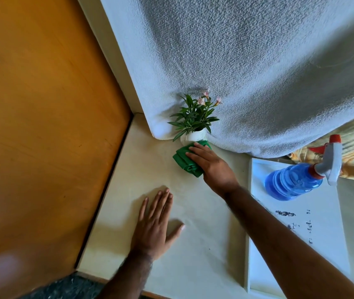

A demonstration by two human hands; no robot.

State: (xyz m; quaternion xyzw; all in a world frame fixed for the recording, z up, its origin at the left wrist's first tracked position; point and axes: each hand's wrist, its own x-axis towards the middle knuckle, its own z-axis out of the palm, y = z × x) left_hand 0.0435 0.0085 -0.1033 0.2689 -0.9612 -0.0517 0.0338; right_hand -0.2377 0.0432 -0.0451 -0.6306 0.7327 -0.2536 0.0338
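A folded green cloth (184, 160) lies on the pale cream ledge (150, 147), touching the base of a small white pot (194, 136) with a green plant and pink flowers (195, 114). My right hand (211, 165) presses flat on the cloth with straight fingers, fingertips close to the pot. My left hand (155, 223) rests flat on the ledge nearer to me, fingers straight and spread, holding nothing.
A blue spray bottle (294, 181) with a grey and red trigger stands on a white tray (314, 234) at the right. A textured white wall (258, 61) rises behind the plant. An orange wooden door (42, 126) fills the left.
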